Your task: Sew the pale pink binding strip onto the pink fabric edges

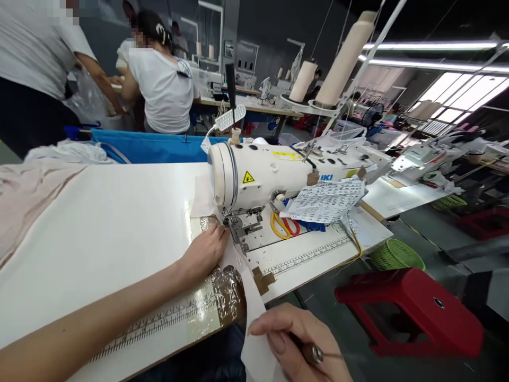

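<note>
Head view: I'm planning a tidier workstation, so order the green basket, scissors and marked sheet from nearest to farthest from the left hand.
1. Scissors, right of the left hand, on the table.
2. Marked sheet, farther right, by the sewing machine.
3. Green basket, farthest right, past the table edge.

A pinkish-white cloth strip (254, 297) at six o'clock; white sewing machine (260, 172) with yellow warning triangle (248, 176); yellow-and-red scissors handles (285, 227); white worktop (147, 212) with black ruler markings (306, 255); red stool (431, 305) at four; dusty-pink cloth (27, 193) at nine.
</note>
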`<state>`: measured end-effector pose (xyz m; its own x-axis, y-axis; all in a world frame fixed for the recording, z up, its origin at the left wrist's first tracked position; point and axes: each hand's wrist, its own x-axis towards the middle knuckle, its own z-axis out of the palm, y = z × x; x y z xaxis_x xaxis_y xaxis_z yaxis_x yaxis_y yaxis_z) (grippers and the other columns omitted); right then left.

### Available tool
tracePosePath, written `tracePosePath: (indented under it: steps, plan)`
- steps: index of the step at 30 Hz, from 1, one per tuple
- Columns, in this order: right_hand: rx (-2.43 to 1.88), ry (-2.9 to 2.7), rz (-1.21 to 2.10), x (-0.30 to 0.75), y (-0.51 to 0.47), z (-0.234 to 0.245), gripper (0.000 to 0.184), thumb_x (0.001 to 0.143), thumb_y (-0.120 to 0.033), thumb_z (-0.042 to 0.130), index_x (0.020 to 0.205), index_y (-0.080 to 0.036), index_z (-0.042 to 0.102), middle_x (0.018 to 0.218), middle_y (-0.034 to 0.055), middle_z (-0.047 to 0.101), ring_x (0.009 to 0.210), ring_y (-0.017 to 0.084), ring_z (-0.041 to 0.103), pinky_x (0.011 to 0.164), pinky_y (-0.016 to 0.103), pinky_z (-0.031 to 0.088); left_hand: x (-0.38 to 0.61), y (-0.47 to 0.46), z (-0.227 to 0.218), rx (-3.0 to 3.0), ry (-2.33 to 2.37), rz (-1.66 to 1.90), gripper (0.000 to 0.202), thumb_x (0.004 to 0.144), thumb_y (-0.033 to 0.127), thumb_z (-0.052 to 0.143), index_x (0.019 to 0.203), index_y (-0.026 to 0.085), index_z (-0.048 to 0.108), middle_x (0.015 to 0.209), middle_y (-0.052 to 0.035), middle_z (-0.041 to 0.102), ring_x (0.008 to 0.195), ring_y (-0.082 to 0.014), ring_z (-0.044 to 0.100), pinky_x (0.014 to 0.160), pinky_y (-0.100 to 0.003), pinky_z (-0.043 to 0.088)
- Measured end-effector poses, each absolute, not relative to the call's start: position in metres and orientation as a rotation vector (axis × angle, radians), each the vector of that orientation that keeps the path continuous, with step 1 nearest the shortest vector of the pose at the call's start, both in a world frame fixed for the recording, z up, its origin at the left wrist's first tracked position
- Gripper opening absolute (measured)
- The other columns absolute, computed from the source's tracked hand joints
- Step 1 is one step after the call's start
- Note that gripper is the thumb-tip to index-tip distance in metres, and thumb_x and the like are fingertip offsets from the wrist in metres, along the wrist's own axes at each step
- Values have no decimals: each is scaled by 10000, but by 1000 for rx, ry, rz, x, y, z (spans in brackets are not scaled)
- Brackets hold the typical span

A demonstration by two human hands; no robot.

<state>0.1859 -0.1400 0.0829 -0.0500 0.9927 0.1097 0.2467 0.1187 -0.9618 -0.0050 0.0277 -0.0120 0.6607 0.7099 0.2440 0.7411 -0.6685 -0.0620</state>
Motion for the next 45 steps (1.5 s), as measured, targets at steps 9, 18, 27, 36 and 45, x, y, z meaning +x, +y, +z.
tracePosePath:
  steps: [9, 18, 27, 36, 45]
  plan:
    - [-1255, -1595, 1312, 173, -128, 42, 308, 919, -488, 575, 1039, -254, 737, 646, -31, 500, 488, 94, 391, 439, 191, 332, -12, 46, -4, -2667, -1230, -424, 244, 904, 42, 426, 967, 156, 633, 990, -127, 651, 913, -249, 615, 640, -333, 570]
    - [-1313, -1762, 873, 186, -107, 20, 318, 1015, -291, 414, 1257, -235, 612, 1035, 75, 738, 935, 227, 701, 803, 310, 544, -24, 64, -17, -2871, -1487, -946, 183, 908, 201, 483, 856, 196, 658, 942, -50, 672, 904, -198, 636, 726, -320, 551]
    - [-1632, -1980, 292, 171, -48, -9, 394, 999, -210, 356, 1284, -106, 608, 1089, 152, 754, 827, 280, 738, 633, 338, 529, -25, 64, -11, -2973, -1510, -1095, 200, 908, 316, 522, 792, 201, 637, 915, -53, 672, 893, -193, 631, 758, -312, 522]
    - [-1573, -1990, 144, 165, -41, -11, 292, 951, -142, 456, 1179, -145, 638, 956, 55, 771, 742, 192, 722, 538, 280, 424, -23, 69, -11, -2995, -1594, -1300, 238, 857, 404, 612, 724, 207, 622, 827, -41, 674, 784, -187, 617, 691, -296, 498]
    - [-1652, -2031, 107, 162, -35, -11, 271, 975, -168, 453, 1180, -157, 629, 973, 47, 765, 726, 175, 719, 517, 292, 405, -24, 68, -12, -2977, -1559, -1197, 158, 863, 338, 587, 780, 211, 631, 844, -37, 661, 803, -180, 614, 699, -294, 486]
